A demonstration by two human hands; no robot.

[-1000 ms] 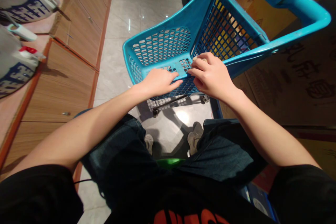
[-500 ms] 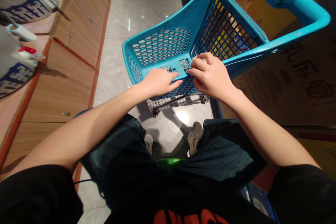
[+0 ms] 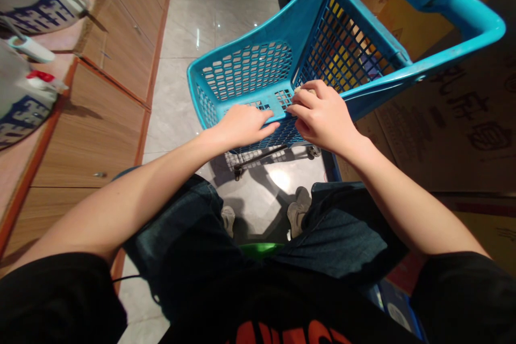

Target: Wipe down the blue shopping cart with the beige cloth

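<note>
The shoes (image 3: 297,210) stood apart on the tiled floor (image 3: 193,16), with a strip of it open before the blue cart (image 3: 274,27). The left hand (image 3: 246,123) lay loosely open along the cart's near rim, holding nothing visible. The right hand (image 3: 325,112) was half-curled at the same rim — a pale item (image 3: 298,90) showed behind its fingers; whether gripped could not be determined. Cartons (image 3: 447,123) bordered the handle end. Floor continued past the far rim and between the cart's front end and wooden cabinets (image 3: 92,129).

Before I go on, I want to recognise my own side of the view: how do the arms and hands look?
The left hand and right hand are ungloved; no watch or bracelet shows. Left sleeve and right sleeve are black and short, leaving the forearms bare.
</note>
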